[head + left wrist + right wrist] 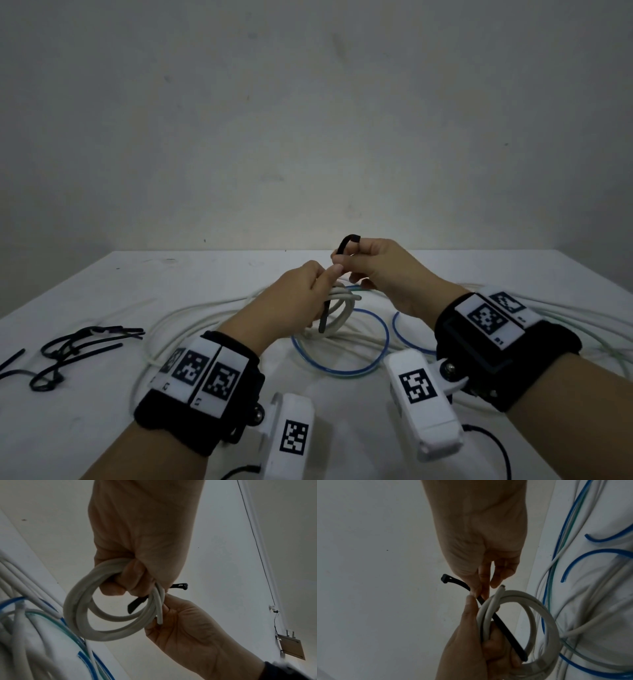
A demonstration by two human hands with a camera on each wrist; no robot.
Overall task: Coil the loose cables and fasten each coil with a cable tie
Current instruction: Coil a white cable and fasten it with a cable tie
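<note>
My left hand (320, 287) is raised above the table and grips a small coil of white cable (342, 310), with fingers curled round its bunched turns. In the left wrist view the coil (77, 615) hangs below the fist. A black cable tie (346, 241) passes through the coil, and its tail hangs down (323, 320). My right hand (346, 257) pinches the tie just below its head. In the right wrist view the tie (505, 631) runs down across the coil (544, 615), between my right hand's fingers (481, 582) and my left hand (465, 642).
Several spare black cable ties (85, 346) lie at the left of the white table (102, 428). Under my hands, loose white cables (191, 315) and a blue cable loop (342, 371) sprawl across the middle and right. A bare wall stands behind the table.
</note>
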